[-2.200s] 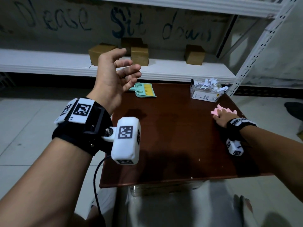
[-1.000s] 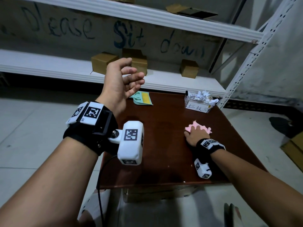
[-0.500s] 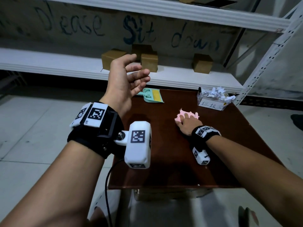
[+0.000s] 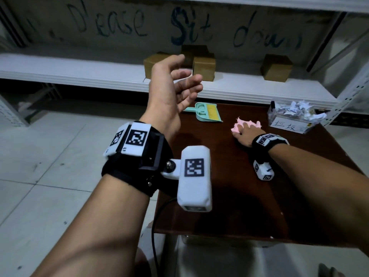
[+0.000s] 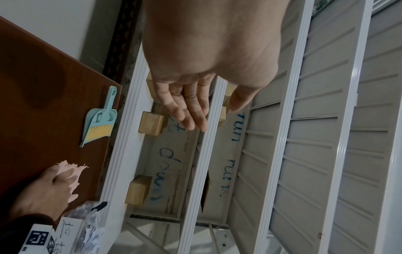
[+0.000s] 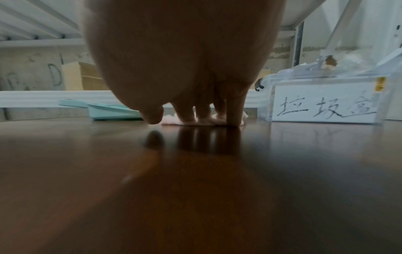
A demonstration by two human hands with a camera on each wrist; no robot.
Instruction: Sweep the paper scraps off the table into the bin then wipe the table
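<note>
My right hand [image 4: 244, 134] lies flat with spread fingers [image 6: 187, 113] on a pink cloth [image 4: 238, 123], pressing it on the brown table [image 4: 229, 196] in its far middle part. The cloth [image 6: 170, 121] shows under the fingertips. To the right of the cloth stands the clear bin [image 4: 289, 124] with a handwritten label, heaped with white paper scraps [image 4: 299, 108]. My left hand [image 4: 179, 86] hangs raised in the air over the table's left edge, fingers [image 5: 191, 110] relaxed and holding nothing. A tiny white speck [image 4: 281, 213] lies near the front right.
A teal dustpan with a yellow-bristled brush [image 4: 206, 112] lies at the table's far left corner. Behind the table runs a white shelf [image 4: 79, 74] with several cardboard boxes [image 4: 276, 66]. Tiled floor [image 4: 50, 176] lies to the left.
My right hand has slid the pink cloth leftward from the table's right edge to the far middle, beside the bin. The left hand has stayed raised and empty.
</note>
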